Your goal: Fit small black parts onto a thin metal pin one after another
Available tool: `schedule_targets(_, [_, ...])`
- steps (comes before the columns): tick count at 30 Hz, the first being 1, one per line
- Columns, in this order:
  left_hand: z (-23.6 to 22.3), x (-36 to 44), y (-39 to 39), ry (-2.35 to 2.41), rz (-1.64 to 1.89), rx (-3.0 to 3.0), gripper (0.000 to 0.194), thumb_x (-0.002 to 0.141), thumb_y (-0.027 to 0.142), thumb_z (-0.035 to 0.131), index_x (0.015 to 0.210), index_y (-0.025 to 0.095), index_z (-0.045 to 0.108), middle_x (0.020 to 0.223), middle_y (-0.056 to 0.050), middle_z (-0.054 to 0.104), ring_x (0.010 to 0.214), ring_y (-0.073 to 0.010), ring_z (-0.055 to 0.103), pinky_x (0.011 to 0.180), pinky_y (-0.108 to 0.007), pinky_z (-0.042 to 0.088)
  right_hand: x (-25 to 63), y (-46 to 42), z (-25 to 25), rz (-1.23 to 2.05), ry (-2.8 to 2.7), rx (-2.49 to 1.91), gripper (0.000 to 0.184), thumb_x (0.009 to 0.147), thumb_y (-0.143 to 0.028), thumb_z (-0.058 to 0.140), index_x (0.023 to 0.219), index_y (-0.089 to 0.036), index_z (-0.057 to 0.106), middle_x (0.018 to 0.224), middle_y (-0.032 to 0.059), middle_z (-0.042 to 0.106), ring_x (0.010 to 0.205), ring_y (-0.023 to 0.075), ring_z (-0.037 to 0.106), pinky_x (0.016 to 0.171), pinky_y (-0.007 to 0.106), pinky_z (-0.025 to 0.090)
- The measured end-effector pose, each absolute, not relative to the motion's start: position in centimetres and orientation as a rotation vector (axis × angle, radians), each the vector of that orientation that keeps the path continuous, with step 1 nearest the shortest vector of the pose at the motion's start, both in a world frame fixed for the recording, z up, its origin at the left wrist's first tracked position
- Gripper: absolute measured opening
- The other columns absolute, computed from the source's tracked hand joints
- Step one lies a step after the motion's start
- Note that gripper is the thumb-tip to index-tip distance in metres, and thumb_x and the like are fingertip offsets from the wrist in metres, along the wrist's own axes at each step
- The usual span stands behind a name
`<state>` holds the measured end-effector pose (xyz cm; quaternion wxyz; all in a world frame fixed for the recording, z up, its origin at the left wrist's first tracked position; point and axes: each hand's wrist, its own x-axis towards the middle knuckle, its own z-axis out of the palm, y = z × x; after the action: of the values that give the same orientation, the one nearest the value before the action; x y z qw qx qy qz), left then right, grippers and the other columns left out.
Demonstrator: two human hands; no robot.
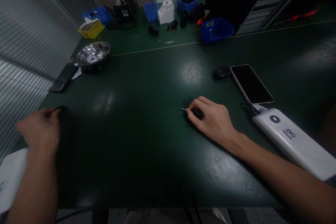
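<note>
My right hand (211,117) rests on the green table, closed around a small screwdriver (198,113) with a dark handle. The screwdriver's thin metal shaft sticks out to the left past my thumb and index finger. Far to the left, my left hand (43,124) is closed, its fingertips pinching a small black part (61,107) near the table's left edge. What kind of part it is cannot be made out, and my fingers hide some of it.
Right of my right hand lie a black mouse (222,72), a phone (252,83) and a white power bank (296,141). A steel bowl (105,47) with white bits stands back left. Blue bins (217,30), a yellow box (91,29) and black parts (153,30) line the far side.
</note>
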<state>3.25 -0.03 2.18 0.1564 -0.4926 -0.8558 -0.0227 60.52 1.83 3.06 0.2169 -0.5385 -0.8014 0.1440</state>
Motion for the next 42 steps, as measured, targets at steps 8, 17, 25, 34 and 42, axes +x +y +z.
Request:
schedule_targets(8, [3.1, 4.7, -0.3, -2.378, 0.004, -1.448, 0.046, 0.096, 0.049, 0.048, 0.113, 0.013, 0.071, 0.084, -0.007, 0.059, 0.075, -0.0218, 0.049, 0.079, -0.035, 0.042, 60.5, 1.8, 3.0, 0.396, -2.223, -1.511, 0.019, 0.097, -0.037, 0.055, 0.092, -0.023, 0.066, 0.095, 0.0006, 0.067, 0.073, 0.0140, 0.059, 0.062, 0.028, 0.037])
schedule_targets(17, [2.9, 5.6, -0.6, -2.242, -0.103, -1.585, 0.044, 0.097, 0.042, 0.047, 0.123, 0.013, 0.067, 0.102, -0.010, 0.061, 0.091, -0.0263, 0.055, 0.084, -0.036, 0.043, 60.5, 1.9, 3.0, 0.406, -2.217, -1.504, 0.018, 0.097, -0.036, 0.055, 0.092, -0.022, 0.066, 0.096, 0.0011, 0.068, 0.071, 0.0136, 0.059, 0.061, 0.028, 0.036])
schedule_targets(25, [2.3, 4.4, -0.2, -2.374, -0.044, -1.488, 0.051, 0.097, 0.046, 0.043, 0.123, 0.012, 0.070, 0.102, -0.013, 0.068, 0.092, -0.0308, 0.061, 0.089, -0.045, 0.045, 60.5, 1.8, 3.1, 0.402, -2.219, -1.506, 0.019, 0.097, -0.037, 0.055, 0.092, -0.022, 0.067, 0.095, 0.0016, 0.068, 0.070, 0.0136, 0.058, 0.060, 0.028, 0.036])
schedule_targets(34, [2.2, 4.6, -0.5, -2.524, -0.391, -1.433, 0.049, 0.095, 0.051, 0.051, 0.121, 0.014, 0.072, 0.102, -0.010, 0.072, 0.102, -0.0302, 0.064, 0.108, -0.056, 0.034, 60.6, 1.8, 2.9, 0.406, -2.230, -1.506, 0.018, 0.097, -0.037, 0.055, 0.092, -0.023, 0.066, 0.095, 0.0005, 0.067, 0.072, 0.0141, 0.059, 0.061, 0.028, 0.036])
schedule_targets(42, [4.4, 21.9, 1.8, -1.940, -0.888, -2.372, 0.029, 0.093, 0.033, 0.067, 0.120, 0.024, 0.074, 0.121, -0.003, 0.074, 0.105, -0.0234, 0.072, 0.096, -0.038, 0.055, 60.4, 1.9, 3.1, 0.416, -2.231, -1.473, 0.021, 0.098, -0.037, 0.053, 0.091, -0.022, 0.066, 0.094, 0.0021, 0.067, 0.069, 0.0134, 0.057, 0.060, 0.028, 0.036])
